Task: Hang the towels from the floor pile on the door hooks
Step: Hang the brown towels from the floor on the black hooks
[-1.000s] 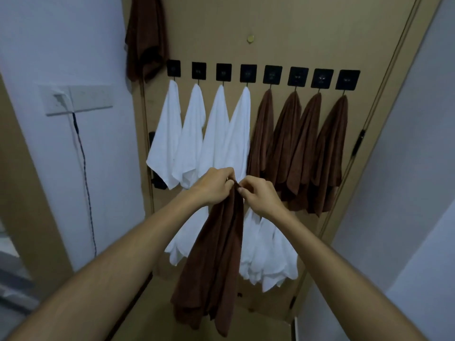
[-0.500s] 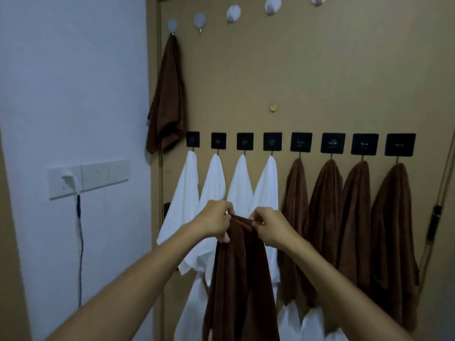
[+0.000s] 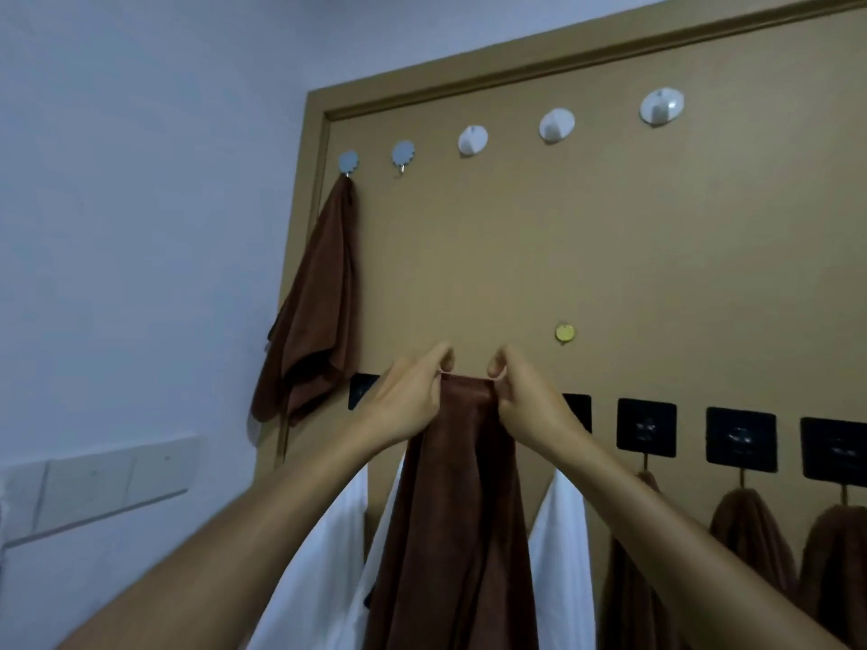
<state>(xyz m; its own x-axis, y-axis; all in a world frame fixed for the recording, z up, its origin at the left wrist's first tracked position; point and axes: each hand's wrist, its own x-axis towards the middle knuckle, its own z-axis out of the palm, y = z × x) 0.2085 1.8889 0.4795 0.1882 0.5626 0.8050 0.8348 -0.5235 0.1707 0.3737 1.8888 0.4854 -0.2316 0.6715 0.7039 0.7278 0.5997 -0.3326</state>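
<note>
A brown towel [image 3: 457, 518] hangs down from both my hands in front of the tan door [image 3: 657, 255]. My left hand [image 3: 403, 401] and my right hand [image 3: 525, 405] pinch its top edge, stretched short between them, just above the row of black square hooks [image 3: 646, 426]. A top row of round hooks runs across the door: the leftmost [image 3: 348, 162] carries another brown towel [image 3: 314, 316], the second [image 3: 403, 155] and the white ones [image 3: 473, 140] are bare. White towels [image 3: 563, 555] and brown towels [image 3: 746, 537] hang from the black hooks.
A white wall with a switch panel [image 3: 98, 485] is at the left of the door frame. A small brass peephole [image 3: 564, 332] sits on the door above my right hand.
Both hands have lifted the brown towel from waist height up past the black hook row, and my view has tilted up to show the top row of round hooks.
</note>
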